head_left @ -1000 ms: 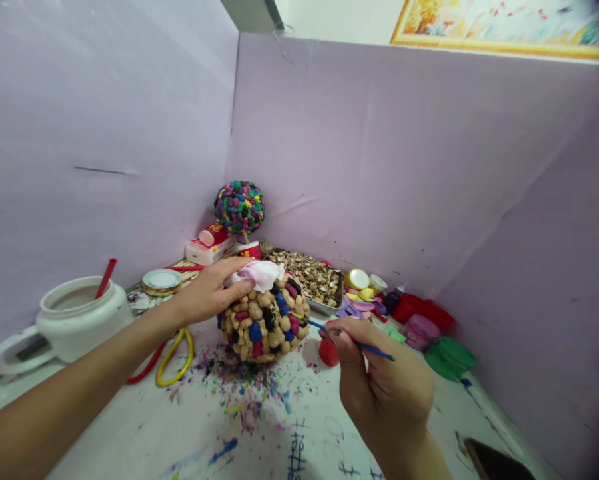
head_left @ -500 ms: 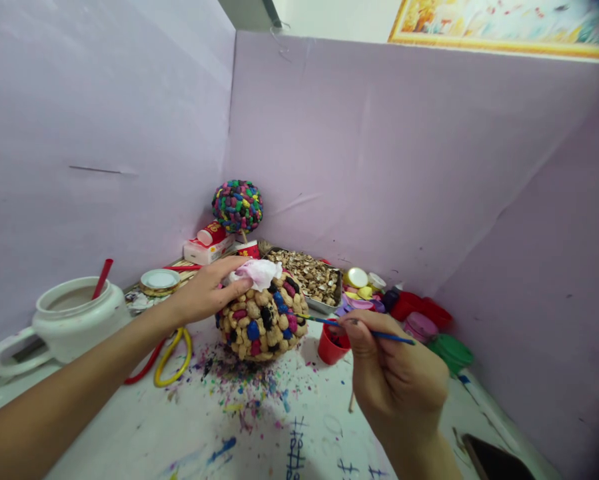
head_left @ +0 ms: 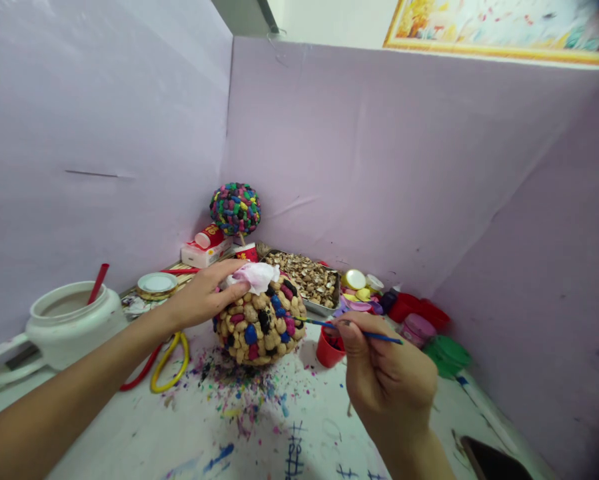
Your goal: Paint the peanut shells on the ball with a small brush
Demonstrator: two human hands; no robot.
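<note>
A ball covered in peanut shells (head_left: 249, 333) rests on the paint-flecked table, some shells coloured blue, black and magenta, the others bare tan. My left hand (head_left: 212, 290) is closed over its upper left, pressing a crumpled white tissue (head_left: 256, 275) with pinkish stains against the top. In my right hand (head_left: 386, 367) a thin blue paintbrush (head_left: 374, 334) is pinched between thumb and fingers. Its tip meets the right front of the ball, near a blue and a magenta shell. Just behind the brush stands a small red cup (head_left: 330, 350) with dark contents.
A finished multicoloured ball (head_left: 236, 209) stands on a stick at the back. Behind lies a metal tray of shells (head_left: 304, 280). A white pot (head_left: 74, 323) and yellow-handled scissors (head_left: 172, 373) are left; paint tubs (head_left: 446, 355) and a dark phone (head_left: 494, 459) are right.
My right hand and the brush have shifted slightly left, the tip moving further onto the ball's front. My left hand keeps its hold on the tissue. The whole view has shifted a little.
</note>
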